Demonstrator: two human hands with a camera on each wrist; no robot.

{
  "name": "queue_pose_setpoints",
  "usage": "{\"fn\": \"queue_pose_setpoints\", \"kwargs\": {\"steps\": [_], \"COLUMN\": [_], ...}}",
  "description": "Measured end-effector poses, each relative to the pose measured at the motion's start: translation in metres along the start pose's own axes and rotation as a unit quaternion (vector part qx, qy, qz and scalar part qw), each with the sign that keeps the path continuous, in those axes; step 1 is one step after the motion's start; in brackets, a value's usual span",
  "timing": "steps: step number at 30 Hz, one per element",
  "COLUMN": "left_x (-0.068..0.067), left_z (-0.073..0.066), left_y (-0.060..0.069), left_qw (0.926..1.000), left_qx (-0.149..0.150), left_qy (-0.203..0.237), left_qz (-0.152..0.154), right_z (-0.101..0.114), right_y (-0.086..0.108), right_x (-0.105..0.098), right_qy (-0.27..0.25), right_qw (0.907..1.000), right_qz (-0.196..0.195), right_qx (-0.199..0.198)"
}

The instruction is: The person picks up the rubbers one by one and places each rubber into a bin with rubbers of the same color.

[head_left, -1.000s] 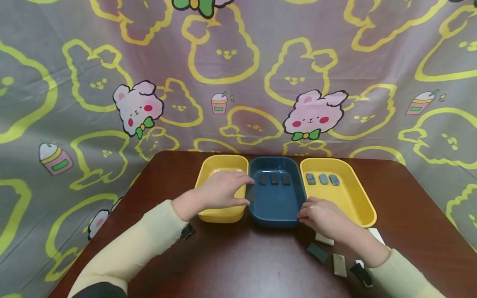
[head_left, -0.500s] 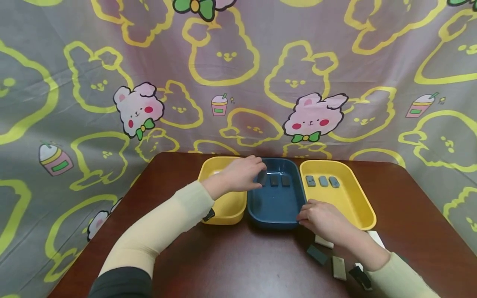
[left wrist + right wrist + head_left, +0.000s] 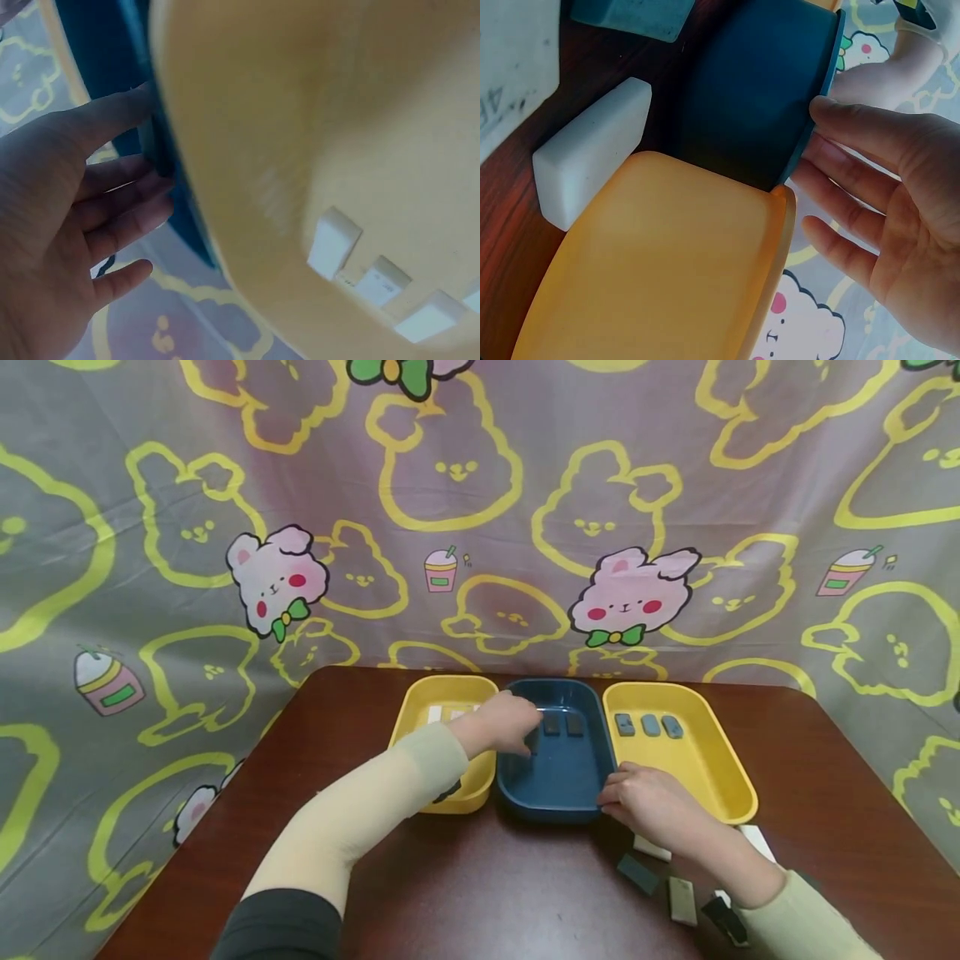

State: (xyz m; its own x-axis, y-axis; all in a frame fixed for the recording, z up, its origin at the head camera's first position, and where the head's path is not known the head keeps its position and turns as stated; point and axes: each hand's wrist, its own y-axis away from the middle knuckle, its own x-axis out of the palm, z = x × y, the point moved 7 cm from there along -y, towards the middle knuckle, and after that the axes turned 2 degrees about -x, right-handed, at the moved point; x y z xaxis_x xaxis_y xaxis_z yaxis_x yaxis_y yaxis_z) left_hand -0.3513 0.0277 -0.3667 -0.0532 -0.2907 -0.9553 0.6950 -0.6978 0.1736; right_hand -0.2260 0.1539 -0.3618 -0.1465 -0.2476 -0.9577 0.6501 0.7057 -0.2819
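Observation:
In the head view, my left hand reaches over the left side of the blue tray. In the left wrist view its thumb and fingers pinch a small dark block beside the tray wall; the palm hides most of it from above. Two dark blocks, one and another, lie in a row at the tray's far end. My right hand holds the near right corner of the blue tray, thumb on the rim and fingers outside, as the right wrist view shows.
A yellow tray with several white blocks stands left. Another yellow tray, at right, has three grey-blue blocks. Loose blocks lie near my right forearm: dark green, beige, black and white.
My left hand has carried a dark block from the edge between the left yellow tray and the blue tray, rightward and into the blue tray. The right hand stays on the corner.

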Motion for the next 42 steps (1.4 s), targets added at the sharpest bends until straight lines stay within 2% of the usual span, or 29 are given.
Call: {"fn": "queue_pose_setpoints", "kwargs": {"steps": [4, 8, 12, 22, 30, 42], "left_x": [0.009, 0.015, 0.018, 0.026, 0.033, 0.032], "left_z": [-0.004, -0.007, -0.007, -0.010, -0.010, -0.011], "left_y": [-0.004, -0.006, -0.010, -0.020, -0.022, -0.021], "left_qw": [0.9992, 0.9984, 0.9982, 0.9975, 0.9971, 0.9967], "left_qx": [-0.008, -0.002, 0.009, 0.007, 0.000, 0.006], "left_qy": [0.009, 0.004, -0.012, -0.014, 0.000, -0.027], "left_qz": [0.039, 0.056, 0.058, 0.069, 0.077, 0.076], "right_z": [0.001, 0.001, 0.001, 0.001, 0.001, 0.000], "right_y": [-0.001, -0.002, -0.002, 0.000, 0.002, 0.001], "right_x": [0.000, 0.002, 0.002, 0.002, 0.001, 0.001], "right_qy": [0.002, 0.003, -0.001, -0.002, 0.001, 0.000], "right_qw": [1.0000, 1.0000, 1.0000, 0.9999, 1.0000, 1.0000], "right_qz": [0.001, 0.005, 0.008, 0.010, 0.004, -0.005], "right_qx": [-0.004, -0.005, 0.001, 0.006, 0.004, 0.001]}}
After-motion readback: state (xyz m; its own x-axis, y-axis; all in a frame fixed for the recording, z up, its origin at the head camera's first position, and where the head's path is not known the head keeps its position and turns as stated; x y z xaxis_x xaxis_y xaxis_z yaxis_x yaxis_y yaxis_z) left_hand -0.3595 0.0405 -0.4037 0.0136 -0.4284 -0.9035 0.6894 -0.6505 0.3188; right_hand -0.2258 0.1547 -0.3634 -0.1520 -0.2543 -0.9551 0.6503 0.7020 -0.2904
